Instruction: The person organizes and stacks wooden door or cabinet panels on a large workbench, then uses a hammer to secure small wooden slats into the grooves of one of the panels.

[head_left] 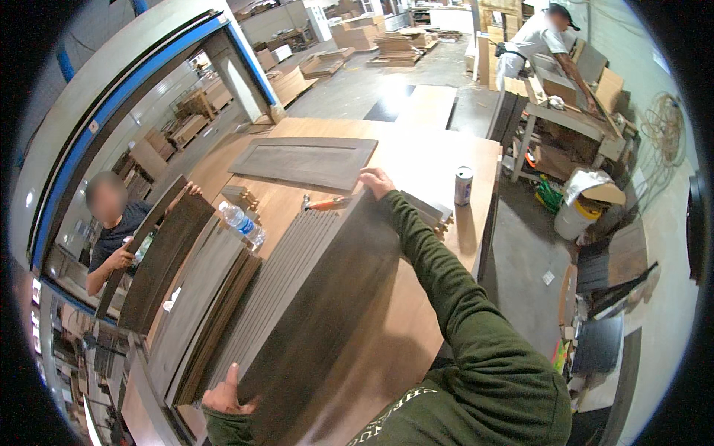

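Note:
A long dark wooden panel (320, 290) stands on edge on the light wooden table, its broad face toward me. My right hand (378, 182) has its fingers closed over the panel's far end. At the near end is my left hand (227, 394), index finger extended and thumb against the panel; its other fingers are partly hidden. Several similar boards (286, 256) stand in a tight row against the panel's far side. Beyond the right hand lies a flat framed door panel (305, 162). A hammer (323, 203) with an orange handle rests just past the row.
A water bottle (242, 224) lies left of the row, beside stacked dark boards (204, 297). A can (462, 186) stands on the table (428, 297) at right. One co-worker (123, 230) holds a board at left; another (539, 44) leans over a workbench (573, 123).

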The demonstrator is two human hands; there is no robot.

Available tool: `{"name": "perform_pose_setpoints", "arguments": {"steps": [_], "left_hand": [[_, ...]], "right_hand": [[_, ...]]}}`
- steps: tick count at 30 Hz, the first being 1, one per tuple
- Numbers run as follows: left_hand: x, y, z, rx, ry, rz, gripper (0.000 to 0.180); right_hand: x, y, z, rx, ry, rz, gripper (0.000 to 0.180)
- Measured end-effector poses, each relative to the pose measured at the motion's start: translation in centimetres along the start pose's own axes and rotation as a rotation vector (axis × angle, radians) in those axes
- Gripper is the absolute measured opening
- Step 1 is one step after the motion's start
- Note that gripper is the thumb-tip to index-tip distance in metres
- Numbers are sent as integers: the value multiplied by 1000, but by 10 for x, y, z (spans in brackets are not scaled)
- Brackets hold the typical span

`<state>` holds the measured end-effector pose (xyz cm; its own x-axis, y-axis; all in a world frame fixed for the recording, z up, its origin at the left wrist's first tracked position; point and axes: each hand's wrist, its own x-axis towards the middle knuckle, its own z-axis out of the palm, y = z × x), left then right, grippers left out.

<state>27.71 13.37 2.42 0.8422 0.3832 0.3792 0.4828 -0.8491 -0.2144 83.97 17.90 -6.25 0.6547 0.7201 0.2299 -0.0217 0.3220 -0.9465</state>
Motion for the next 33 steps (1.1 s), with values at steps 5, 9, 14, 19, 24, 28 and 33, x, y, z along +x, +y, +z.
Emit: {"name": "perform_pose_setpoints", "arguments": {"steps": [5, 9, 14, 19, 24, 28, 33], "left_hand": [[9, 14, -13, 8, -126, -89, 82], [7, 24, -23, 32, -402, -272, 93], [9, 31, -12, 118, -456, -437, 92], [6, 35, -11, 150, -443, -492, 92], [-3, 49, -24, 92, -338, -528, 94], [-21, 55, -29, 37, -213, -547, 90], [-103, 37, -62, 25, -131, -672, 88]], "right_hand": [[2, 12, 5, 56, -56, -42, 34], [-2, 19, 15, 55, -108, -66, 29], [30, 40, 8, 269, -343, -83, 28], [17, 12, -2, 54, -234, -139, 30], [-36, -71, 14, -1122, 101, -528, 42], [-113, -120, 79, -1321, -669, -500, 48], [-204, -149, 199, -1585, -1215, -389, 67]]}}
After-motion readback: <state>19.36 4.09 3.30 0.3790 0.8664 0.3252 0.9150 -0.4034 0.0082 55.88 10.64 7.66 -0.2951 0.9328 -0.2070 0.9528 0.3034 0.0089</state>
